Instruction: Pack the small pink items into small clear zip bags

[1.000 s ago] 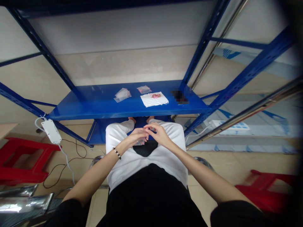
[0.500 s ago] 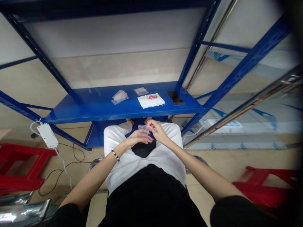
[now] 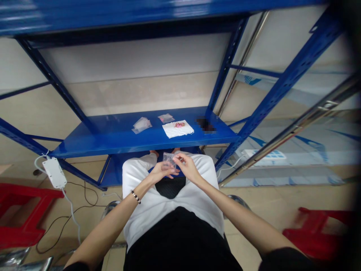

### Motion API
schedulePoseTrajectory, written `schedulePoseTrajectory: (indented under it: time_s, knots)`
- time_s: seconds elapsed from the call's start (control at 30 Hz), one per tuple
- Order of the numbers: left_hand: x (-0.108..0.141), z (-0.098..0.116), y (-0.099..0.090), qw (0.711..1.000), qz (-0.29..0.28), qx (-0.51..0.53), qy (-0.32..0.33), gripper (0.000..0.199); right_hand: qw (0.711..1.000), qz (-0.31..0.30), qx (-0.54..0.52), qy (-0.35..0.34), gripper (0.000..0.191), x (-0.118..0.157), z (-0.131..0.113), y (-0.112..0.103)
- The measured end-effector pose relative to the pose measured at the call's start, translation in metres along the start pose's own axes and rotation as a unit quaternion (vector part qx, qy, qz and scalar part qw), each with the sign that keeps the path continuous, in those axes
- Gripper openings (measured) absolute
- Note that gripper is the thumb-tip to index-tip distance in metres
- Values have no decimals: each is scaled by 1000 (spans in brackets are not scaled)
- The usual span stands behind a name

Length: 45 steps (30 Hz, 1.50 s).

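Observation:
Above my lap, a small clear plastic bag (image 3: pixel 168 156) is held between both hands. My left hand (image 3: pixel 161 171) has the bag's lower part between thumb and fingers. With thumb and fingertips pinched, my right hand (image 3: pixel 187 166) grips the bag's right edge. On the blue shelf (image 3: pixel 113 138) beyond lies a white cloth or sheet (image 3: pixel 169 130) with a heap of small pink pieces (image 3: pixel 179 125). Behind it is a clear bag (image 3: pixel 166 118) with some pink pieces inside. To the left lies a loose pile of flat clear bags (image 3: pixel 141 125).
A blurred-out dark object (image 3: pixel 206 125) lies at the shelf's right. Blue uprights (image 3: pixel 284 77) frame the shelf. A white power strip (image 3: pixel 54 172) hangs at the left, cables below. Red stools (image 3: pixel 34 214) stand at both sides; a metal pole (image 3: pixel 296 130) slants at the right.
The bag now stands more upright, and my left fingers have closed in around it from a flatter pose. The view has tilted up slightly, so the shelf sits lower.

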<state>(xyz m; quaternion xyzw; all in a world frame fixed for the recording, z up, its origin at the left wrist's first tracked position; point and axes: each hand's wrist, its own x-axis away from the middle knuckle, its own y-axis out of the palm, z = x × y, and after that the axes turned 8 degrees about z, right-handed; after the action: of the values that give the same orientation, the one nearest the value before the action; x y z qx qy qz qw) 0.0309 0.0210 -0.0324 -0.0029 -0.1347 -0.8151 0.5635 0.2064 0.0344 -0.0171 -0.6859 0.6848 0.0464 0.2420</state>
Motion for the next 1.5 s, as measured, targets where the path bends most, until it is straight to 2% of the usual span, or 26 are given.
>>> schedulePoseTrajectory:
  time_s: [0.1, 0.2, 0.27, 0.4, 0.53, 0.67, 0.83, 1.0, 1.13, 1.33, 1.4, 1.5]
  knots:
    - [0, 0, -4, 995, 20, -90, 30, 36, 1000, 12, 9, -5, 25, 5, -4, 0]
    - [2, -1, -8, 984, 48, -153, 78, 34, 1000, 0, -3, 4, 23, 14, -8, 4]
    - [1, -2, -9, 984, 67, -141, 84, 36, 999, -15, -25, 14, 22, 18, -7, 7]
    - [-3, -1, -7, 992, 93, -26, 78, 40, 996, -25, -65, 58, 31, 13, 2, 12]
    - [-4, -1, -4, 989, 107, 36, 96, 45, 989, -49, -107, 90, 28, 7, 7, 12]
    - [2, 0, -3, 990, 111, 19, 89, 50, 989, -73, -103, 76, 28, 11, 7, 11]
    - [4, 0, -2, 992, 99, -13, 75, 41, 994, -62, -72, 45, 23, 10, 13, 9]
    - [-4, 2, -11, 992, 103, -49, 47, 45, 992, -49, -83, 76, 21, 0, 18, 7]
    - [-1, 7, -19, 984, 139, -48, 95, 43, 993, -58, -79, 68, 15, 5, 17, 8]
    - [0, 10, -25, 976, 175, -27, 129, 41, 988, -133, -39, 70, 15, 14, 13, 11]
    - [-4, 8, -25, 977, 174, -31, 123, 43, 989, -116, -51, 70, 19, 11, 12, 12]
    - [-6, 5, -22, 984, 139, -39, 108, 46, 990, -72, -84, 84, 24, 5, 7, 10]
